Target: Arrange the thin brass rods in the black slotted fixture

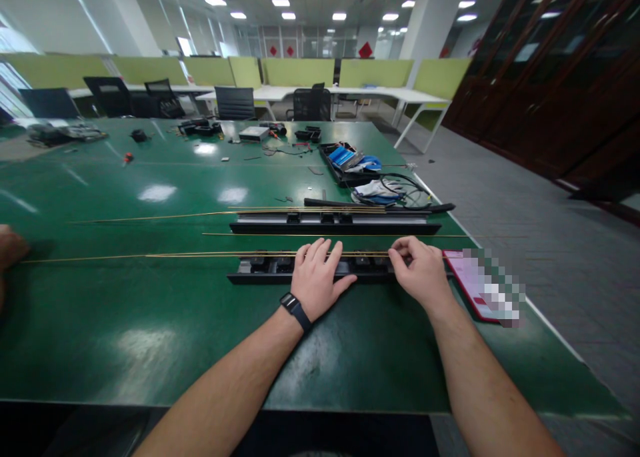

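At the far left edge another person's hand [10, 249] rests on the green table [150, 310]. Thin brass rods [200, 254] run rightward along the near black socket strip [265, 269], which lies just before the person. The left hand [317, 277] presses flat on the strip, fingers spread, gripping nothing. The right hand [423, 270] pinches the rod over the strip's right end, fingertips closed. Seating it well probably calls for steady downward pressure and a straight rod. A red phone [470, 280] lies beside.
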The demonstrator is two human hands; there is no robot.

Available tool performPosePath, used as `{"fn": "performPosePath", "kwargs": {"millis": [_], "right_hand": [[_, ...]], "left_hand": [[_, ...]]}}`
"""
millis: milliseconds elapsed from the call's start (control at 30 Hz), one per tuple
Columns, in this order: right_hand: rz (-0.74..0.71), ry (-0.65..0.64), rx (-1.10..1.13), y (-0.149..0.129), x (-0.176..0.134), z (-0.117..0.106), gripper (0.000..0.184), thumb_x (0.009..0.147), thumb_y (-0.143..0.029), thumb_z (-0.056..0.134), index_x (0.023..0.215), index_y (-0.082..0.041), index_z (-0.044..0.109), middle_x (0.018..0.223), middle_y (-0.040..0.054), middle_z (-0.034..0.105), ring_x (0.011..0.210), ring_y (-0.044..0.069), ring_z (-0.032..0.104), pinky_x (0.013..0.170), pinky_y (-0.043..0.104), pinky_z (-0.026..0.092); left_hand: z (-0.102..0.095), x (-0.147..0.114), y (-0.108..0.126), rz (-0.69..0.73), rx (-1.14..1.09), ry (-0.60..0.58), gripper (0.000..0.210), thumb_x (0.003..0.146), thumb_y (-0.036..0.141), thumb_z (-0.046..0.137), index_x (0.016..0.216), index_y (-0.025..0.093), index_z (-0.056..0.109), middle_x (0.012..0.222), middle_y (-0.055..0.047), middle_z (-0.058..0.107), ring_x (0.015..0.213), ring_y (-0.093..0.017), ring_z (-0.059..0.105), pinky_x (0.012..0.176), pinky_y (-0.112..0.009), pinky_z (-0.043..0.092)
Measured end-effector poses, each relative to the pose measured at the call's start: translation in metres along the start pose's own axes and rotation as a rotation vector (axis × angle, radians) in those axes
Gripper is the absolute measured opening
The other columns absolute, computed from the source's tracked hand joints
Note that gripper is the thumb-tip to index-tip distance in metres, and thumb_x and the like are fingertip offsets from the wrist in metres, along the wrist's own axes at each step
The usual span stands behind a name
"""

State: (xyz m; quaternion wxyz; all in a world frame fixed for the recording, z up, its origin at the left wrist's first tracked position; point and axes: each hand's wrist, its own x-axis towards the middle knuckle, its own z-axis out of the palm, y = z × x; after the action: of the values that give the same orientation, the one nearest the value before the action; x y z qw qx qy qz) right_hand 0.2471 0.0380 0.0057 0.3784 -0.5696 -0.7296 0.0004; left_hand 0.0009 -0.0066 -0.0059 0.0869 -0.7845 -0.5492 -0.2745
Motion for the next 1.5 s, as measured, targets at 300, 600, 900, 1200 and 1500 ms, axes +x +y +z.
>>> {"fn": "performPosePath", "kwargs": {"millis": [300, 600, 900, 1200, 1500], "right_hand": [[-0.047, -0.027, -0.001, -0.0044, -0.0036, 0.0031, 0.015, 0.092, -0.038, 0.059, 0.091, -0.024, 0.064, 0.081, 0.0016, 0.071, 0.081, 0.021, 0.067, 0.093, 0.042, 0.038], [-0.002, -0.009, -0.026, 0.0020, 0.0001, 0.0003, 0.010, 0.088, -0.034, 0.060, 0.088, -0.024, 0.062, 0.073, 0.0000, 0.067, 0.074, 0.020, 0.064, 0.086, 0.040, 0.038], [-0.047, -0.014, -0.035, -0.0018, -0.0028, 0.0030, 0.016, 0.093, -0.039, 0.060, 0.091, -0.024, 0.064, 0.082, 0.0013, 0.072, 0.083, 0.021, 0.067, 0.093, 0.041, 0.036], [-0.047, -0.027, -0.029, -0.0052, -0.0025, 0.0020, 0.014, 0.092, -0.037, 0.058, 0.090, -0.024, 0.063, 0.080, 0.0018, 0.071, 0.080, 0.021, 0.065, 0.092, 0.042, 0.037], [0.009, -0.013, -0.019, -0.0015, 0.0001, -0.0019, 0.012, 0.088, -0.035, 0.058, 0.087, -0.024, 0.063, 0.075, 0.0011, 0.068, 0.074, 0.021, 0.064, 0.086, 0.040, 0.039]], "left_hand": [[0.0013, -0.0003, 0.0007, -0.002, -0.006, 0.007, 0.064, 0.094, 0.059, 0.064, 0.145, 0.021, 0.058, 0.146, -0.015, 0.062, 0.142, -0.032, 0.051, 0.118, -0.051, 0.037], [0.0034, -0.0005, -0.0006, 0.001, -0.002, -0.001, 0.065, 0.095, 0.061, 0.062, 0.146, 0.022, 0.057, 0.146, -0.015, 0.062, 0.142, -0.032, 0.051, 0.118, -0.050, 0.035], [0.0022, -0.0009, -0.0002, -0.004, 0.001, -0.002, 0.066, 0.095, 0.062, 0.062, 0.146, 0.020, 0.056, 0.147, -0.015, 0.061, 0.142, -0.031, 0.050, 0.119, -0.051, 0.035], [0.0025, -0.0010, 0.0002, -0.006, -0.003, -0.003, 0.065, 0.095, 0.061, 0.062, 0.146, 0.021, 0.057, 0.147, -0.015, 0.062, 0.142, -0.032, 0.050, 0.119, -0.051, 0.035], [0.0021, -0.0009, -0.0002, -0.004, -0.003, -0.007, 0.065, 0.095, 0.062, 0.062, 0.146, 0.021, 0.056, 0.147, -0.015, 0.061, 0.143, -0.031, 0.049, 0.118, -0.050, 0.035]]}}
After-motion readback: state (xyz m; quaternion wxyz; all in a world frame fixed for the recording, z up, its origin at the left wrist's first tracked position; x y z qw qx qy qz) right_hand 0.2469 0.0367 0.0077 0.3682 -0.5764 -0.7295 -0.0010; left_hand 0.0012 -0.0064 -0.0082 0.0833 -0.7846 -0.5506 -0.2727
